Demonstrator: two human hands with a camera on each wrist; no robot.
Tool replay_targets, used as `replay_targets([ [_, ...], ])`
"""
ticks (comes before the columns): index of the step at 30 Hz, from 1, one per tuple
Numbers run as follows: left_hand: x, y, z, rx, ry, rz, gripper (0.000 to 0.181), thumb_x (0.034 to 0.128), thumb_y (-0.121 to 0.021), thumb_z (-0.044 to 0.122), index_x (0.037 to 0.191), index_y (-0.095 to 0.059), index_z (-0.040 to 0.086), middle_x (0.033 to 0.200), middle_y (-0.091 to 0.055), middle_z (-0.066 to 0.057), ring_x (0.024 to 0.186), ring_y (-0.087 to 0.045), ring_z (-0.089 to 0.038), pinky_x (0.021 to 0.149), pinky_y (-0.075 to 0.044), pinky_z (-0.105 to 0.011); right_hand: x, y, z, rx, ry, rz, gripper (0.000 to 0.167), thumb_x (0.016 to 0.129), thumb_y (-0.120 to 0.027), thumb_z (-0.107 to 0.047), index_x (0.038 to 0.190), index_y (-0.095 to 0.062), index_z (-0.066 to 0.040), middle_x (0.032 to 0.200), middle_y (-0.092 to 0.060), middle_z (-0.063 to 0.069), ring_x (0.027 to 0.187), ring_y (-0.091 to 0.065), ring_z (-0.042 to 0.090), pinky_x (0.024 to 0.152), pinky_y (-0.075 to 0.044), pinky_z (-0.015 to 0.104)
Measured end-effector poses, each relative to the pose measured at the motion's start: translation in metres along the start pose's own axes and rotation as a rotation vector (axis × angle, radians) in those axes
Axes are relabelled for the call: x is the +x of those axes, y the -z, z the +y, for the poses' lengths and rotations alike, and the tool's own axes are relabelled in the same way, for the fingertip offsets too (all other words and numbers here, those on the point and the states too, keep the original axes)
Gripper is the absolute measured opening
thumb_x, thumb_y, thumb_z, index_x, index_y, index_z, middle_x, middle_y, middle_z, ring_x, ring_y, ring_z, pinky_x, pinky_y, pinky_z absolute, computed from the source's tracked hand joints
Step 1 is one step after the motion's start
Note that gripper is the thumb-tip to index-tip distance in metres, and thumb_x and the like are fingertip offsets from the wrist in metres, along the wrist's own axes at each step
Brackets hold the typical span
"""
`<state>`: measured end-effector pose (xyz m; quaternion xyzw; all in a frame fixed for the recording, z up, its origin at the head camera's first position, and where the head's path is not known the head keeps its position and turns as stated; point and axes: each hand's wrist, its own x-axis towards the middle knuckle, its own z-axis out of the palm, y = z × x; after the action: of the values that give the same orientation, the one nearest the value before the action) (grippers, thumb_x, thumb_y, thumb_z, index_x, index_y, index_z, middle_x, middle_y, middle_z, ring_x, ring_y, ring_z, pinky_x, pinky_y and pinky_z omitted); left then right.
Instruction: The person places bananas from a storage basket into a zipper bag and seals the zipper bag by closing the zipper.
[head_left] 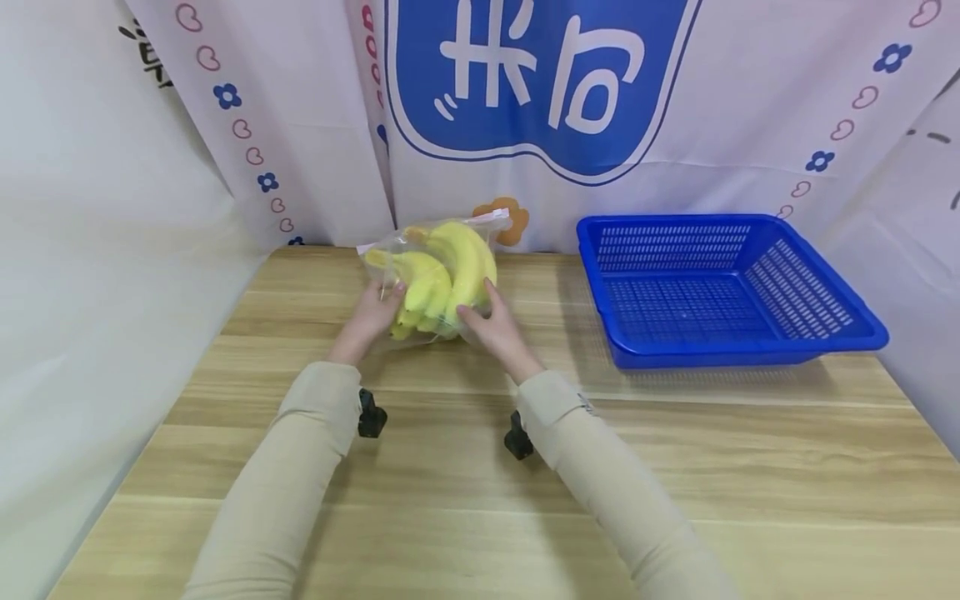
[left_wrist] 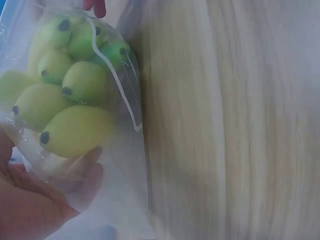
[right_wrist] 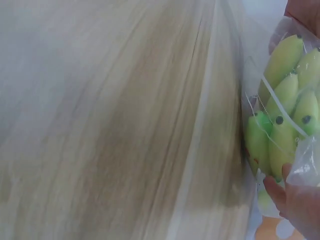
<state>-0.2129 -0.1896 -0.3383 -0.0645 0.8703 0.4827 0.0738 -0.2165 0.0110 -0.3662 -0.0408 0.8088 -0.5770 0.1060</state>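
Yellow bananas (head_left: 467,262) fill a clear zip bag (head_left: 491,218) at the back of the table, its white strip along the far edge. My left hand (head_left: 372,315) grips the bag's left side. In the left wrist view, fingers of the left hand (left_wrist: 35,200) show through the plastic under the dark-tipped bananas (left_wrist: 80,130). On the opposite side my right hand (head_left: 497,327) holds the bag, thumb and fingers spread over its edge. The right wrist view shows the right hand (right_wrist: 300,202) against the plastic beside greenish banana tips (right_wrist: 257,140).
A blue plastic basket (head_left: 615,354) with slotted walls stands right of the bag on the wood-grain table (head_left: 450,517). Behind the table hangs a white printed cloth (head_left: 315,150). A white sheet (head_left: 97,275) borders the left side.
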Motion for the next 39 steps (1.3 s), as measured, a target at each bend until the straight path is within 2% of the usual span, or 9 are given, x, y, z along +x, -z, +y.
replay_targets([
  [6,-0.002,0.019,-0.001,0.054,-0.003,0.003,0.056,0.1029,-0.033,0.039,0.144,-0.031,0.001,0.153,-0.025,-0.028,0.135,-0.036,-0.045,0.113,-0.030,-0.059,-0.002,-0.006,-0.004,0.010,0.017,-0.106,0.075,0.097,-0.053,-0.037,0.154,-0.011,-0.015,0.161,-0.012,0.017,0.144,-0.027,0.035,0.118,-0.026,0.047],
  [11,-0.003,0.037,-0.009,0.027,0.004,-0.003,0.060,0.1023,-0.031,0.043,0.149,-0.026,0.005,0.159,-0.013,-0.023,0.144,-0.021,-0.044,0.117,-0.022,-0.059,-0.004,-0.013,-0.009,0.017,0.014,-0.222,0.076,0.096,-0.053,-0.038,0.155,-0.009,-0.021,0.162,-0.010,0.012,0.147,-0.018,0.034,0.119,-0.022,0.052],
  [15,-0.005,0.045,-0.016,-0.012,0.023,-0.001,0.066,0.1008,-0.024,0.051,0.150,-0.025,0.007,0.153,-0.026,-0.026,0.137,-0.031,-0.041,0.115,-0.027,-0.056,-0.006,-0.018,-0.011,0.014,0.022,-0.277,0.079,0.094,-0.054,-0.041,0.155,-0.007,-0.024,0.163,-0.006,0.010,0.148,-0.016,0.033,0.118,-0.022,0.053],
  [18,-0.006,0.047,-0.018,-0.010,0.039,-0.010,0.077,0.0964,-0.018,0.063,0.152,-0.021,0.009,0.152,-0.028,-0.026,0.137,-0.031,-0.043,0.114,-0.026,-0.059,-0.007,-0.019,-0.012,-0.004,0.041,-0.285,0.078,0.094,-0.053,-0.043,0.155,-0.008,-0.024,0.163,-0.006,0.010,0.148,-0.017,0.034,0.118,-0.023,0.054],
  [22,-0.007,0.049,-0.017,0.020,0.073,-0.017,0.088,0.0896,-0.014,0.074,0.154,-0.013,0.014,0.159,-0.012,-0.021,0.145,-0.016,-0.046,0.116,-0.015,-0.064,-0.007,-0.017,-0.011,-0.061,0.056,-0.298,0.077,0.095,-0.050,-0.047,0.155,-0.008,-0.023,0.163,-0.006,0.010,0.148,-0.016,0.034,0.118,-0.022,0.054],
  [30,-0.006,0.052,-0.012,0.073,0.073,-0.002,0.088,0.0919,-0.004,0.069,0.149,-0.029,0.007,0.158,-0.016,-0.021,0.144,-0.016,-0.046,0.117,-0.013,-0.061,-0.004,-0.010,-0.011,-0.140,0.094,-0.324,0.075,0.097,-0.046,-0.046,0.155,-0.007,-0.017,0.162,-0.008,0.010,0.148,-0.018,0.033,0.119,-0.022,0.051],
  [33,-0.006,0.053,-0.010,0.073,0.101,0.004,0.088,0.0916,-0.004,0.069,0.150,-0.027,0.007,0.159,-0.014,-0.021,0.145,-0.013,-0.046,0.118,-0.011,-0.061,-0.002,-0.004,-0.012,-0.165,0.095,-0.343,0.076,0.098,-0.044,-0.046,0.155,-0.005,-0.014,0.162,-0.010,0.014,0.146,-0.023,0.036,0.117,-0.026,0.052],
  [36,-0.006,0.054,-0.006,0.076,0.147,0.042,0.088,0.0916,-0.003,0.069,0.151,-0.021,0.007,0.159,-0.012,-0.022,0.145,-0.014,-0.046,0.118,-0.013,-0.060,0.000,0.003,-0.015,-0.186,0.092,-0.323,0.075,0.099,-0.043,-0.047,0.154,-0.008,-0.012,0.159,-0.018,0.018,0.141,-0.032,0.040,0.112,-0.034,0.054],
  [39,-0.005,0.054,-0.001,0.049,0.178,0.133,0.084,0.0940,-0.007,0.066,0.152,-0.016,0.006,0.158,-0.016,-0.023,0.144,-0.018,-0.045,0.119,-0.016,-0.057,0.003,0.013,-0.020,-0.228,0.118,-0.246,0.071,0.098,-0.044,-0.048,0.153,-0.018,-0.012,0.157,-0.026,0.016,0.138,-0.036,0.040,0.111,-0.036,0.055],
])
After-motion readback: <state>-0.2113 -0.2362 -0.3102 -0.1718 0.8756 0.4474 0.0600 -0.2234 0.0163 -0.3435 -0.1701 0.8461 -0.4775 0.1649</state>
